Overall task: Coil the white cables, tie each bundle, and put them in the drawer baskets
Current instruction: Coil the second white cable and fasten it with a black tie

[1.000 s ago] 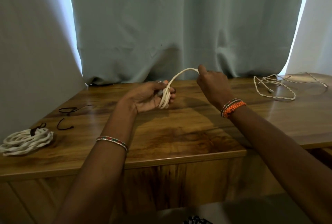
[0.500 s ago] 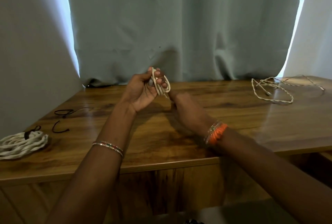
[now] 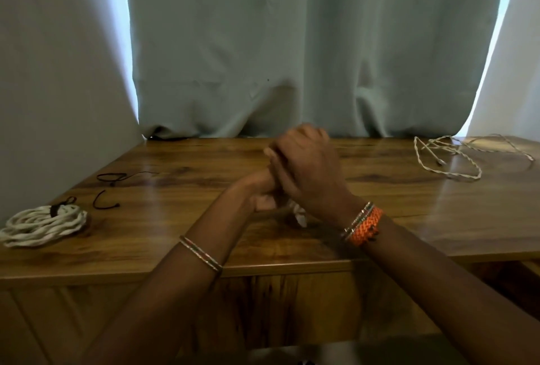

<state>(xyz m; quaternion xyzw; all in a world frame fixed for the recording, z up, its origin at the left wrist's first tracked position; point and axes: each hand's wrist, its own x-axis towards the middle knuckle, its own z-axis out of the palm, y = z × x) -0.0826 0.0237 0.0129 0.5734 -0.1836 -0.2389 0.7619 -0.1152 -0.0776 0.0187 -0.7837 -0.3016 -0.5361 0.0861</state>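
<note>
Head view: both hands meet above mid-bench, right hand [image 3: 306,173] folded over left hand [image 3: 263,192], a white coil [image 3: 299,214] peeking beneath them, each grip hidden, while the loose cable [image 3: 447,157] lies far right, nearer the right hand

The right hand [image 3: 306,171] covers most of the left hand [image 3: 263,195], so its fingers are hidden. Only a small, blurry bit of white cable [image 3: 299,214] peeks out under the hands.
</note>
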